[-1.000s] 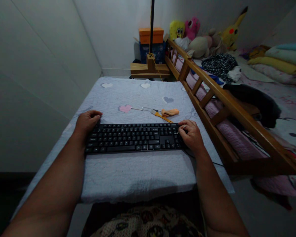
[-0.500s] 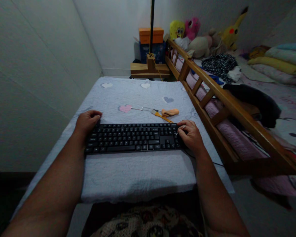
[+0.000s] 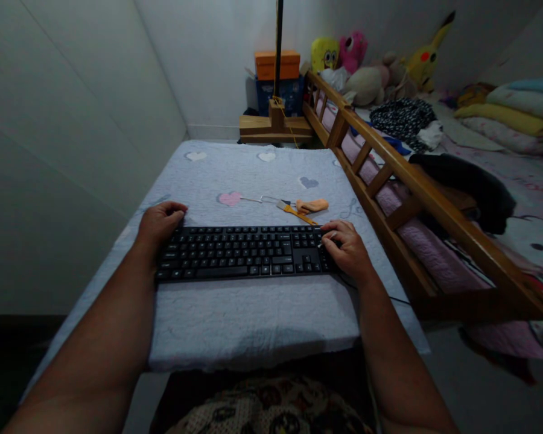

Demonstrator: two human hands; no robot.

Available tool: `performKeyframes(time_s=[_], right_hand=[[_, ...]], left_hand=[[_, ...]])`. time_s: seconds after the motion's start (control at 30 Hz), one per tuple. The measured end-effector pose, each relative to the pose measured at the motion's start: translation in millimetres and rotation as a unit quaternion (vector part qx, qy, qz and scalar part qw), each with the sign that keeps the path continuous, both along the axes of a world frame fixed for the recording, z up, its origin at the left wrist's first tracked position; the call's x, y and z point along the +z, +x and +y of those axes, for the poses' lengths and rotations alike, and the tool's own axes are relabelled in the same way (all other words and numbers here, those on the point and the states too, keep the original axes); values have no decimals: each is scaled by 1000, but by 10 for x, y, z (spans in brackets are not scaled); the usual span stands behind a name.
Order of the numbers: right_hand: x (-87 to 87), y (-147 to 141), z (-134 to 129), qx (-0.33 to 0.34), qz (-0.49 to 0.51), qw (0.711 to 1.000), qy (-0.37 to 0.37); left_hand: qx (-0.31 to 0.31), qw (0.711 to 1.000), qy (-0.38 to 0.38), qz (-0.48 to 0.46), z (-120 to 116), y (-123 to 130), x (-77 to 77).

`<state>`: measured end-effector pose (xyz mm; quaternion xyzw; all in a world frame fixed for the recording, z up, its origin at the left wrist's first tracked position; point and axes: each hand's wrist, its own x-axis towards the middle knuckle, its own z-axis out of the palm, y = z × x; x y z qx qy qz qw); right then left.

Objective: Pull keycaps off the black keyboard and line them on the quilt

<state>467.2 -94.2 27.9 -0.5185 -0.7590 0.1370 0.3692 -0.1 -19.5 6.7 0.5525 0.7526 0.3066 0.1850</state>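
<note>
A black keyboard [image 3: 235,253] lies flat on the cloth-covered table [image 3: 253,319]. My left hand [image 3: 158,224] is closed round its left end, thumb towards the upper corner. At the number pad, my right hand [image 3: 347,248] pinches a thin white stick, which looks like a cotton swab [image 3: 320,245], its tip down at the keys. The right hand covers part of the pad. Behind the keyboard lie a small brush [image 3: 294,212] with a yellow-orange handle, a thin wire tool [image 3: 271,198] and a folded orange cloth [image 3: 313,206].
A wooden bed rail [image 3: 389,163] runs along the table's right side. The keyboard's cable [image 3: 398,300] trails to the right. Past the far edge stand a wooden stand base [image 3: 276,123] and an orange box [image 3: 277,65]. A pale wall [image 3: 81,150] rises at left.
My right hand has shifted slightly left over the number pad with the cotton swab. My left hand and the keyboard have stayed in place.
</note>
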Motion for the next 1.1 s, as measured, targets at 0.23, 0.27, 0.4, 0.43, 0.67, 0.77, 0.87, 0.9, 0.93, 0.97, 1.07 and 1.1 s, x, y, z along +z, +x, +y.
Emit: performKeyframes(time_s=[0.23, 0.27, 0.4, 0.43, 0.67, 0.77, 0.87, 0.9, 0.93, 0.97, 1.07, 1.1], right_hand=[[-13, -1, 12, 4, -7, 1000, 4], [-17, 0, 15, 5, -8, 1000, 5], [-29, -1, 27, 5, -13, 1000, 5], [-31, -2, 30, 2, -14, 1000, 5], [-46, -22, 57, -16, -30, 999, 5], [-56, -27, 75, -23, -34, 999, 6], [-69, -25, 96, -33, -40, 999, 6], [-73, -24, 104, -35, -43, 998, 4], [-76, -23, 112, -37, -46, 998, 3], [-78, -24, 119, -38, -48, 998, 2], [-80, -30, 136, -43, -50, 998, 1], [-80, -33, 139, -44, -50, 998, 1]], left_hand=[[0, 1000, 0, -2, 5, 7, 12], [-1, 1000, 0, -4, 6, 10, 14], [-3, 1000, 7, -11, 2, 22, 24], [-3, 1000, 6, -11, -2, 25, 26], [5, 1000, -2, -6, -10, 43, 44], [4, 1000, -2, -1, -7, 48, 47], [2, 1000, -4, 0, -12, 51, 45], [2, 1000, -4, 0, -14, 51, 44], [1, 1000, -4, 0, -16, 51, 42], [2, 1000, -2, 0, -18, 50, 41], [3, 1000, -5, 3, -18, 44, 40], [4, 1000, -7, 3, -17, 42, 41]])
